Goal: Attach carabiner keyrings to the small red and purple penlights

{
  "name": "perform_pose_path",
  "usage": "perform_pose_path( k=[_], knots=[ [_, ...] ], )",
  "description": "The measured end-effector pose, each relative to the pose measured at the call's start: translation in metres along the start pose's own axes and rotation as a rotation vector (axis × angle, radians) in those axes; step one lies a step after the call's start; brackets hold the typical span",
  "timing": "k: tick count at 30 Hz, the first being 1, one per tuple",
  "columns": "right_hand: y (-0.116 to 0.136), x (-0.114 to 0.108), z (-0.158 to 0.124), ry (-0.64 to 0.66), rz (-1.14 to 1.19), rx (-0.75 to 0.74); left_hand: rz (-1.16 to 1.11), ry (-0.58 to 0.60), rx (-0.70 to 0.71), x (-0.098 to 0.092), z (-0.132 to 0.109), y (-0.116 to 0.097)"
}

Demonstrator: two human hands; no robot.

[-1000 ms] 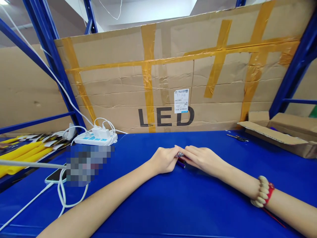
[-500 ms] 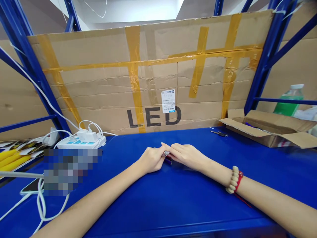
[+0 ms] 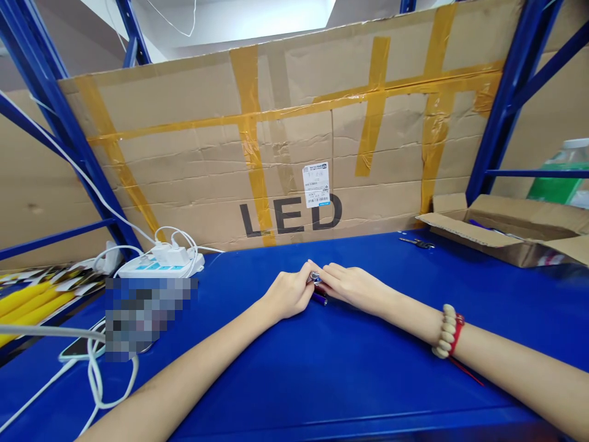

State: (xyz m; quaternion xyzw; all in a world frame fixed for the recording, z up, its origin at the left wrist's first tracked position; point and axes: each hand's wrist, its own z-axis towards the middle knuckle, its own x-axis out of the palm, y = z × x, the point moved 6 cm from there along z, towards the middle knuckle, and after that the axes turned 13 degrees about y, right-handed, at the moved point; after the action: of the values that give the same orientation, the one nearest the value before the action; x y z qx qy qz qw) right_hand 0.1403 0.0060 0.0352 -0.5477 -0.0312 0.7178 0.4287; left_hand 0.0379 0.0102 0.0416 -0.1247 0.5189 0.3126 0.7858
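Observation:
My left hand point(image 3: 291, 294) is closed, thumb and fingers pinched at a small shiny silver piece point(image 3: 315, 277) whose kind I cannot make out. From the other side my right hand point(image 3: 356, 288) meets it, its fingers also closed at the same piece. The fingertips of both hands are close together over the blue tabletop point(image 3: 294, 374) and hide most of what is between them. Just beneath them shows the end of a dark blue, pen-like cylinder point(image 3: 320, 299); whether a hand holds it or it lies on the table I cannot tell.
Keys point(image 3: 418, 243) lie at the back right beside an open cardboard box point(image 3: 497, 245). A white power strip point(image 3: 159, 265) with plugs stands at the back left, near a phone point(image 3: 80, 347) and looped white cable point(image 3: 94, 374). A large cardboard sheet point(image 3: 207, 184) closes off the back.
The view has tilted and shifted slightly. Both hands stay together; the silver piece between the fingertips shows a little more, and so does the blue cylinder below.

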Motion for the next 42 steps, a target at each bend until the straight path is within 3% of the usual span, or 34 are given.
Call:
perform_pose_path(
  k=[8,13,26,33,36,42],
  knots=[
    [0.0,0.005,0.001,0.156,0.088,0.023,-0.071,0.209,-0.078,0.008,0.004,0.003],
    [-0.001,0.002,0.001,0.154,0.19,-0.012,-0.005,0.307,-0.096,0.012,0.005,0.001],
    [-0.006,-0.004,-0.001,0.099,0.337,-0.019,0.037,0.193,-0.031,0.007,0.003,-0.001],
    [-0.016,-0.002,-0.003,0.071,0.505,0.043,-0.11,0.126,-0.179,0.004,0.003,0.008],
    [-0.024,0.0,-0.004,0.036,0.642,0.093,-0.135,0.148,-0.244,0.002,0.004,0.009],
    [-0.032,-0.004,-0.006,-0.055,0.725,0.157,-0.066,0.255,-0.186,0.001,0.006,-0.002]
  ],
)
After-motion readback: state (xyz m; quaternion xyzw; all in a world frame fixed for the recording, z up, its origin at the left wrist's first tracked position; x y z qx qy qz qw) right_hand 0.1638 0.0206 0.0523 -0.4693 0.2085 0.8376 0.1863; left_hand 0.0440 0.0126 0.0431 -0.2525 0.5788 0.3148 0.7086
